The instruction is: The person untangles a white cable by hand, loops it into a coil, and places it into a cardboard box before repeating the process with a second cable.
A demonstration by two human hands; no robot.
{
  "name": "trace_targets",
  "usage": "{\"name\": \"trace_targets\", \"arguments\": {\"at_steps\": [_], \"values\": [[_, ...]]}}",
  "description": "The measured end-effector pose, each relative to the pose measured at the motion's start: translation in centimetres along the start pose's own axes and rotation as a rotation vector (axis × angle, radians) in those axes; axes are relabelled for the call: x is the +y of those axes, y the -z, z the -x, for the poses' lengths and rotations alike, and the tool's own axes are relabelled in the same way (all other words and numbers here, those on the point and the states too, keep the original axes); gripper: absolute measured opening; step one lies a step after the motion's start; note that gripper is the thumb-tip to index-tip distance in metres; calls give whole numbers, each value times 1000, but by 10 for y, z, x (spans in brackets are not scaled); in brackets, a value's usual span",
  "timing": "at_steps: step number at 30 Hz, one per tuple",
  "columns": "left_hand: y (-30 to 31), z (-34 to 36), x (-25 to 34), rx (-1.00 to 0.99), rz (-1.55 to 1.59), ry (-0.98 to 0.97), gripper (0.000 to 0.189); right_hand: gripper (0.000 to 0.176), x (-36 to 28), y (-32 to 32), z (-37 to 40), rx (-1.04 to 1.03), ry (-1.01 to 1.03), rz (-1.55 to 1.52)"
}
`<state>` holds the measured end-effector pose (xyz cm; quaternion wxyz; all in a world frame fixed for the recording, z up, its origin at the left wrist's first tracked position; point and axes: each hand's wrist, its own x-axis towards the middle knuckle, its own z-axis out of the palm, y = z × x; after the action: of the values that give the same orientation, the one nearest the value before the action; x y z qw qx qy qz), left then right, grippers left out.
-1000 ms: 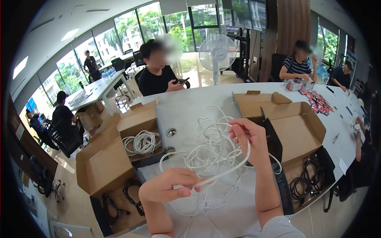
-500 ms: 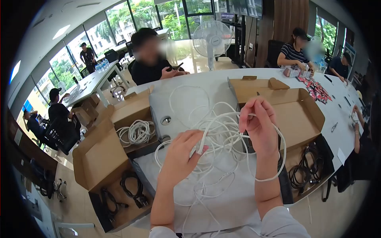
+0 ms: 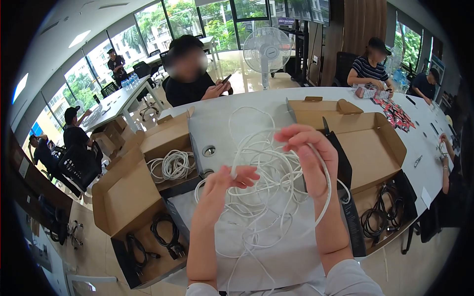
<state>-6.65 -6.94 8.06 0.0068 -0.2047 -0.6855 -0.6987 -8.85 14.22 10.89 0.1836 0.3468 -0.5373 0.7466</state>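
A loose tangle of white cable (image 3: 269,182) lies on the table in front of me. My left hand (image 3: 219,190) is above its left side, fingers curled, with a strand of the cable between thumb and fingers. Higher up on the right, my right hand (image 3: 313,158) has its fingers bent around the same cable. One stretch arcs between the two hands. Another stretch passes over my right palm and hangs in a loop beside the forearm. The exact grip of the left fingertips is partly hidden.
An open box holds a coiled white cable (image 3: 173,166) at left; a nearer box holds black power cords (image 3: 167,236). On the right, another open box contains black cables (image 3: 382,212). Red packets (image 3: 395,113) lie farther right. A person with a phone (image 3: 225,80) sits across the table.
My left hand has turned and its fingers now point right. The right hand has shifted slightly left and its fingers have spread more, with the cable now across the palm.
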Motion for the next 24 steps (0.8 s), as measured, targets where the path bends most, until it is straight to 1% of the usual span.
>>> {"name": "trace_targets", "arguments": {"at_steps": [1,3,4,5,8,11,14,17,20,23,24], "values": [[-5,-2,-2,44,-58,63,65,24,5,-1,0,36,61,-16],[-9,-4,-17,-106,-251,253,61,31,7,-3,-1,104,189,0],[-14,-6,-21,-186,-346,346,59,30,7,-3,-2,153,235,8],[-26,-7,-23,-243,-464,462,51,29,6,-2,-2,203,279,17],[-65,-6,-35,-624,-814,393,47,23,7,4,0,324,396,58],[-85,4,-50,-546,-826,126,38,17,1,9,2,393,508,132],[-80,1,-71,-374,-481,101,26,24,-7,12,5,426,565,227],[-59,-10,-65,-190,49,235,17,39,-11,11,6,462,547,82],[-28,-14,-38,-3,23,204,17,56,-16,22,10,208,416,-116],[-12,-11,-24,139,-316,84,18,68,-10,22,8,152,261,-20],[-10,-11,-24,222,-491,-61,17,70,-9,19,8,131,200,-8]]}}
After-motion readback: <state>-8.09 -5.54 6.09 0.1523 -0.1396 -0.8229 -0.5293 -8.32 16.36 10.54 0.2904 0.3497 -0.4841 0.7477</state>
